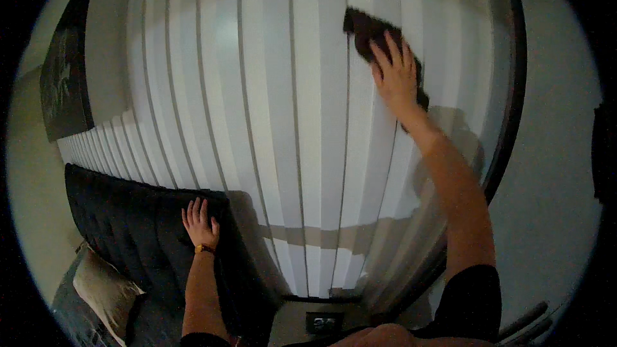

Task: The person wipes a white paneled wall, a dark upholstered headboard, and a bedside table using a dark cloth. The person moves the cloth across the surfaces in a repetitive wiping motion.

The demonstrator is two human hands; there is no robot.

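Note:
My right hand [398, 80] is raised at the upper right, its fingers spread flat over a dark brown cloth [371, 29]. It presses the cloth against a white panelled wall [270, 90] with vertical grooves. Part of the cloth sticks out above and to the right of the fingers; the palm hides the rest. Lower left, my left hand [202, 223] lies on the top corner of a black tufted headboard [138, 218], fingers stretched out, holding nothing. A watch or band [204, 248] is on that wrist.
A dark framed picture [67, 67] hangs at the far left. Below it, a beige pillow [103, 292] leans on the bed beside the headboard. A dark edge strip [515, 77] bounds the panelling at right. A small dark digital clock [324, 323] stands at the bottom centre.

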